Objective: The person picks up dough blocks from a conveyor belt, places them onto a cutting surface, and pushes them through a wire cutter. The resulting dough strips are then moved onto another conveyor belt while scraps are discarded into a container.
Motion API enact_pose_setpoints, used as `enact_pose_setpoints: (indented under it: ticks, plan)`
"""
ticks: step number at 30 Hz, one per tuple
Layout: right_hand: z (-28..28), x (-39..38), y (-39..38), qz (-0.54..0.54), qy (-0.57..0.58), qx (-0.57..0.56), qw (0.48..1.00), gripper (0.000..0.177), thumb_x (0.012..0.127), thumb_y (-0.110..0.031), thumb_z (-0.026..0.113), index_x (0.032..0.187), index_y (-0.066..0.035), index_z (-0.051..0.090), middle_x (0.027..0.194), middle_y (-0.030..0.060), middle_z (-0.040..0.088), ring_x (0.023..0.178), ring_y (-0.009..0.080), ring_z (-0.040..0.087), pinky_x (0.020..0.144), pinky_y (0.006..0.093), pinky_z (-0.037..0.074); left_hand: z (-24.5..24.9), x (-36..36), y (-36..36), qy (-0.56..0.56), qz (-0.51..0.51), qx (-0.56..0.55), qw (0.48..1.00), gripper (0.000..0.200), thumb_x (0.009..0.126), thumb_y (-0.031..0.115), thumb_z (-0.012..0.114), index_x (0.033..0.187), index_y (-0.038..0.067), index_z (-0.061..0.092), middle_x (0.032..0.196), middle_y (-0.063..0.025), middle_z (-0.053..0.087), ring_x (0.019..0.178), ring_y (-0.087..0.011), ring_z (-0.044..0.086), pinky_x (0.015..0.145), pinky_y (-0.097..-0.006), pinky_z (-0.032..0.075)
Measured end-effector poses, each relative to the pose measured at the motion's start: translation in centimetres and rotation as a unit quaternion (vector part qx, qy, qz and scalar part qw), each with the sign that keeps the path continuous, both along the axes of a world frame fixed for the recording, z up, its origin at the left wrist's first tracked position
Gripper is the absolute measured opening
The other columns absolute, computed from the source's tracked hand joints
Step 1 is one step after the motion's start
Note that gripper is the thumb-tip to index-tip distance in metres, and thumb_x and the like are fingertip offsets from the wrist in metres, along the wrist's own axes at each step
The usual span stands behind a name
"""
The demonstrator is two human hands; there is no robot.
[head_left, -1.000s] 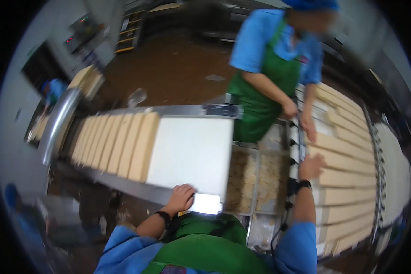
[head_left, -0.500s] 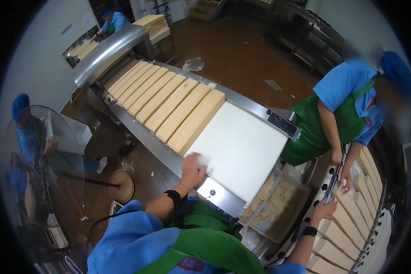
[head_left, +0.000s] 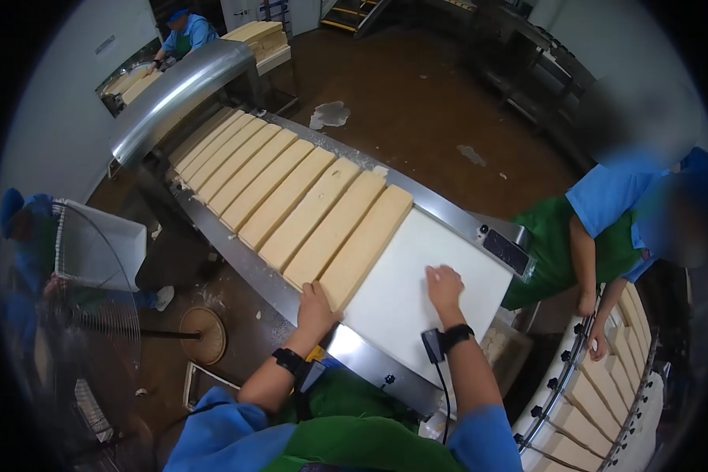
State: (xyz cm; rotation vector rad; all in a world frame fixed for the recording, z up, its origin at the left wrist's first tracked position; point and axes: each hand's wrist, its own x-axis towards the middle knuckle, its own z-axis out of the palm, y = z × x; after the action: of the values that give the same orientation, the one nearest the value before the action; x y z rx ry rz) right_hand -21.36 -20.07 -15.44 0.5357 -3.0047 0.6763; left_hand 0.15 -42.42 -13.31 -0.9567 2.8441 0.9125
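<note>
Several long pale blocks that look like dough lie side by side across the conveyor's white belt [head_left: 417, 307]. My left hand [head_left: 316, 311] is at the near end of the closest dough block [head_left: 370, 244], its fingers at the left corner and its thumb side against the end; the grip is partly hidden. Over the bare stretch of belt, to the right of that block, my right hand [head_left: 445, 288] hangs with loosely bent fingers and holds nothing. Both wrists wear black straps, and a small device with a cable sits at the right one.
A curved metal hood [head_left: 189, 94] covers the belt's far end. At right, a co-worker in a green apron [head_left: 543, 244] stands by a curved conveyor [head_left: 578, 401] carrying more blocks. A plastic bin [head_left: 499, 354] sits below my belt's end. A fan [head_left: 94, 315] stands at left.
My left hand has come to the near end of the closest block. My right hand has left the curved conveyor and is now over the white belt. The row of blocks appears further right.
</note>
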Motion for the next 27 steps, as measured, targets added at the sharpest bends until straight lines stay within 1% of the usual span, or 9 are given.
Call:
enact_pose_setpoints:
  ticks: [2, 4, 9, 16, 19, 22, 24, 26, 27]
  plan:
    - [-0.6, -1.1, -5.2, -0.010, -0.044, 0.047, 0.998, 0.058, 0.086, -0.048, 0.060, 0.129, -0.009, 0.057, 0.143, 0.0212, 0.041, 0.131, 0.0385, 0.036, 0.106, 0.0535, 0.030, 0.8, -0.3, 0.2, -0.021, -0.008, 0.002, 1.000, 0.084, 0.064, 0.028, 0.085, 0.120, -0.011, 0.038, 0.114, -0.0271, 0.045, 0.108, -0.0436, 0.051, 0.091, -0.0447, 0.047]
    - [0.2, -2.7, -9.9, -0.010, -0.078, 0.071, 0.994, 0.071, 0.088, -0.053, 0.054, 0.145, -0.012, 0.039, 0.154, 0.0208, 0.022, 0.136, 0.0386, 0.029, 0.108, 0.0536, 0.026, 1.4, -0.9, 0.1, -0.050, -0.007, 0.024, 0.998, 0.086, 0.066, 0.037, 0.083, 0.121, -0.011, 0.038, 0.114, -0.0263, 0.045, 0.104, -0.0429, 0.054, 0.087, -0.0445, 0.050]
    - [2.3, -6.7, -17.8, -0.015, -0.092, 0.046, 0.995, 0.069, 0.089, -0.056, 0.049, 0.146, -0.019, 0.038, 0.157, 0.0191, 0.015, 0.133, 0.0406, 0.034, 0.105, 0.0521, 0.033, 2.1, -1.5, -0.1, -0.102, -0.050, -0.015, 0.993, 0.086, 0.069, 0.044, 0.080, 0.121, -0.011, 0.039, 0.114, -0.0222, 0.047, 0.091, -0.0359, 0.063, 0.072, -0.0415, 0.056]
    - [3.7, -7.0, -18.8, -0.073, -0.136, 0.110, 0.982, 0.070, 0.086, -0.050, 0.056, 0.144, -0.018, 0.034, 0.153, 0.0223, 0.017, 0.126, 0.0447, 0.041, 0.098, 0.0506, 0.044, 1.9, -1.8, -0.6, -0.130, -0.101, -0.020, 0.986, 0.086, 0.069, 0.044, 0.080, 0.121, -0.011, 0.040, 0.113, -0.0210, 0.047, 0.090, -0.0354, 0.064, 0.073, -0.0402, 0.056]
    - [5.8, -6.0, -14.1, -0.192, -0.172, 0.020, 0.966, 0.083, 0.073, -0.039, 0.068, 0.143, -0.014, 0.032, 0.146, 0.0221, 0.022, 0.119, 0.0488, 0.045, 0.095, 0.0488, 0.047, 1.5, -1.4, -0.4, -0.072, -0.154, -0.033, 0.985, 0.085, 0.070, 0.044, 0.079, 0.123, -0.010, 0.040, 0.112, -0.0216, 0.048, 0.090, -0.0363, 0.063, 0.075, -0.0418, 0.056]
    - [8.2, -5.1, -6.1, -0.302, -0.233, 0.016, 0.924, 0.086, 0.073, -0.037, 0.069, 0.143, -0.006, 0.030, 0.149, 0.0246, 0.017, 0.121, 0.0480, 0.044, 0.097, 0.0498, 0.046, 1.9, -2.8, 0.9, -0.060, -0.254, -0.004, 0.965, 0.087, 0.070, 0.042, 0.079, 0.127, -0.009, 0.037, 0.115, -0.0237, 0.045, 0.090, -0.0396, 0.062, 0.077, -0.0442, 0.055]
    - [5.2, -4.3, 0.6, -0.375, -0.194, 0.009, 0.907, 0.089, 0.072, -0.038, 0.071, 0.142, 0.000, 0.029, 0.148, 0.0271, 0.016, 0.122, 0.0474, 0.044, 0.097, 0.0501, 0.046, 2.7, -3.6, 3.1, -0.067, -0.307, 0.132, 0.940, 0.088, 0.070, 0.039, 0.079, 0.128, -0.007, 0.032, 0.117, -0.0257, 0.041, 0.088, -0.0433, 0.061, 0.077, -0.0468, 0.054]
    - [2.6, -2.5, 6.2, -0.397, 0.013, 0.051, 0.916, 0.093, 0.071, -0.039, 0.072, 0.142, 0.002, 0.028, 0.148, 0.0282, 0.016, 0.121, 0.0461, 0.047, 0.097, 0.0499, 0.045, 1.8, -3.8, 6.7, -0.068, -0.379, 0.141, 0.912, 0.088, 0.070, 0.038, 0.079, 0.128, -0.006, 0.029, 0.117, -0.0266, 0.039, 0.086, -0.0459, 0.060, 0.077, -0.0483, 0.053]
    - [3.4, -1.0, 8.6, -0.415, -0.018, -0.011, 0.910, 0.091, 0.071, -0.039, 0.072, 0.139, 0.003, 0.029, 0.147, 0.0286, 0.017, 0.120, 0.0463, 0.048, 0.096, 0.0497, 0.046, 1.4, -3.8, 8.7, -0.043, -0.367, 0.120, 0.922, 0.086, 0.070, 0.036, 0.078, 0.127, -0.005, 0.028, 0.116, -0.0266, 0.039, 0.085, -0.0464, 0.060, 0.077, -0.0491, 0.053]
